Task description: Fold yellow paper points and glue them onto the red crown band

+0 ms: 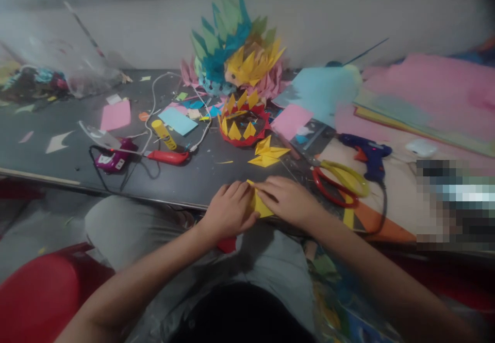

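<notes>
At the table's front edge, a piece of yellow paper [263, 208] shows between my two hands, with folded edges. My left hand [229, 210] is closed on its left side, the thumb low on the paper. From the right, my right hand [291, 199] grips the upper part with its fingers. Parts of the paper are hidden under my fingers. Just beyond my hands lie several folded yellow paper pieces [267, 155]. Behind those stands a ring of red and yellow folded paper [244, 140].
Large red-and-yellow-handled scissors [335, 198] and a blue glue gun [365, 149] lie to the right. A red-handled tool [168, 157], a purple power socket [116, 158] and a glue stick [164, 134] are on the left. Colourful paper models [235, 49] stand at the back.
</notes>
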Motion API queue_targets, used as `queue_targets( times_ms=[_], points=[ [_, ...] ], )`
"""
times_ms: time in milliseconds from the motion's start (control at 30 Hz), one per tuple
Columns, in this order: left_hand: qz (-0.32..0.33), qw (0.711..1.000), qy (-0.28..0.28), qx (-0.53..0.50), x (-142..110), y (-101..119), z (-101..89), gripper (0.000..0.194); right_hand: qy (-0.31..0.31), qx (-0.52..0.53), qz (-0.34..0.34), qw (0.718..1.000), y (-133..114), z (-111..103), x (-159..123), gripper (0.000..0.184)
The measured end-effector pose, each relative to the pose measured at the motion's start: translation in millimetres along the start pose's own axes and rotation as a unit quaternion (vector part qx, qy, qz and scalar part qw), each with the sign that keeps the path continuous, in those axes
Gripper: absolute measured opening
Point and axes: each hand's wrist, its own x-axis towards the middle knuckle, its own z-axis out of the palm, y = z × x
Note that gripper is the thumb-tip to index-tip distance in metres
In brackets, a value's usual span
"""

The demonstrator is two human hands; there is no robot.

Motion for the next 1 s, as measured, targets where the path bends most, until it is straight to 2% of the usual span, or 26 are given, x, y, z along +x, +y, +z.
queue_targets(
  times_ms=[200, 433, 533, 700, 800, 900, 1000],
  points=[
    [0.006, 1.000, -0.010, -0.016, -15, -1, 6.6, 0.059, -0.020, -0.046, 0.073, 0.996, -12, 7, 9, 0.030],
    [-0.014, 0.998, -0.017, -0.054, -45, 1, -4.0, 0.057, -0.038, -0.078, 0.077, 0.993, -12, 3, 3, 0.033],
    [-0.021, 0.997, -0.007, -0.068, -48, 3, -8.3, 0.052, -0.037, -0.069, 0.075, 0.994, -10, 4, 2, 0.033],
    [-0.058, 0.989, 0.033, -0.134, -21, -6, -12.5, 0.029, -0.010, -0.002, 0.078, 0.997, -4, 8, 1, 0.036],
    [-0.080, 0.980, 0.070, -0.168, 5, -16, -11.9, 0.026, -0.007, 0.040, 0.100, 0.994, 0, 9, 3, 0.039],
    [-0.074, 0.983, 0.021, -0.169, 26, -22, -12.3, 0.031, -0.004, 0.072, 0.125, 0.990, 2, 11, 5, 0.037],
    [-0.091, 0.979, -0.046, -0.177, 34, -22, -17.9, 0.031, 0.027, 0.088, 0.141, 0.986, 2, 12, 2, 0.034]
  ],
)
